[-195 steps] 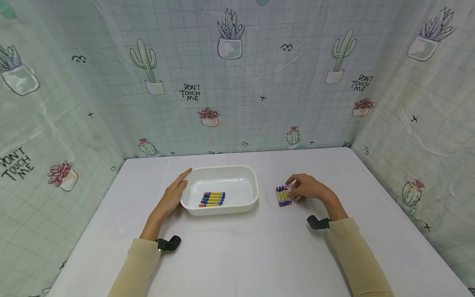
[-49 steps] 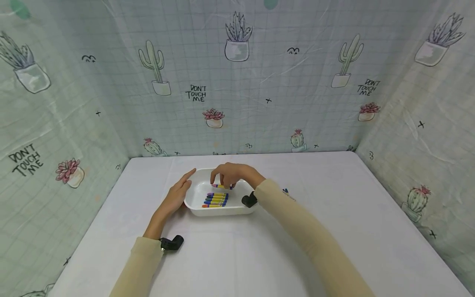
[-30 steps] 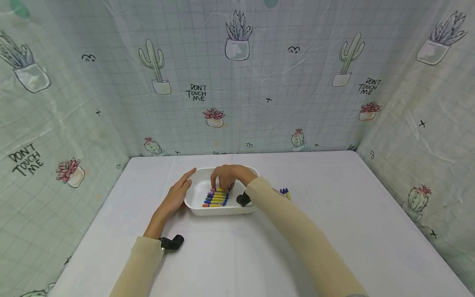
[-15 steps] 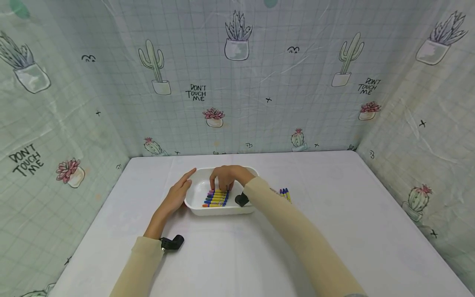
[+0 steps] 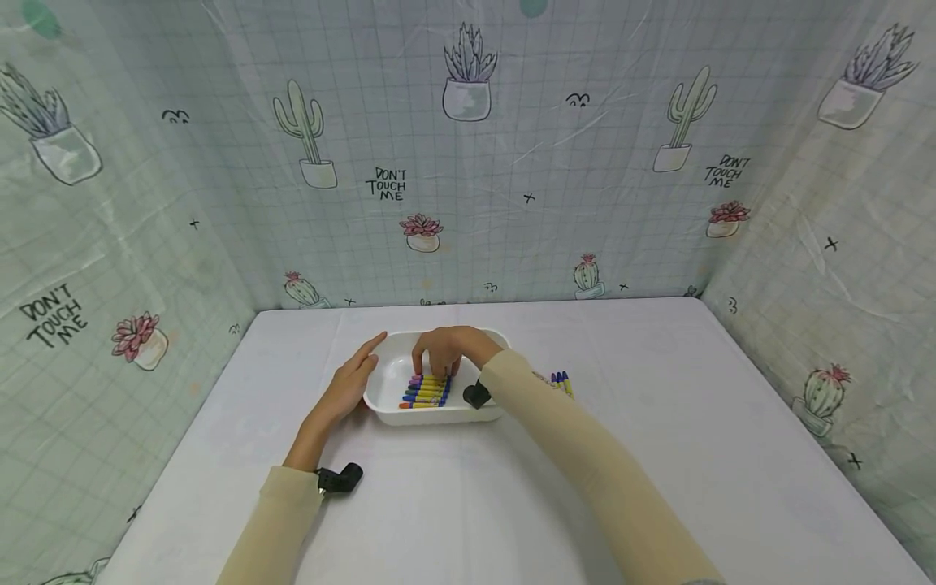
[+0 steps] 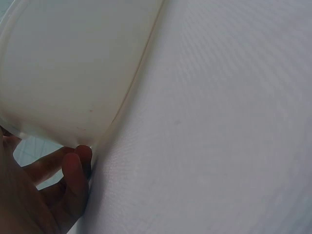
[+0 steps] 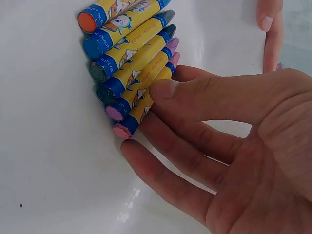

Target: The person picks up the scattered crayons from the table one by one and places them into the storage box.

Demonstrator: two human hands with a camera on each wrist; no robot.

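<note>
My left hand (image 5: 347,386) grips the left end of a white tray (image 5: 439,418), thumb over the rim; in the left wrist view its fingers (image 6: 73,178) bend against the outer wall. Inside the tray, my right hand (image 5: 446,351) pinches a pink oil pastel (image 7: 143,106), thumb on top and fingers along its side. This pastel lies at the end of a slanted row, next to a lilac one (image 7: 129,100). Several others follow, with an orange one (image 7: 92,18) at the far end of the row. Their wrappers are yellow with blue bands.
To the right of the tray, several more oil pastels (image 5: 563,382) lie on the white table (image 5: 453,504), partly hidden behind my right sleeve (image 5: 578,439). Cloth walls (image 5: 497,162) printed with cacti stand behind and at both sides.
My right hand has moved left from the pastels on the table into the tray, then lowered the pink pastel against the row. My left hand has stayed at the tray's end.
</note>
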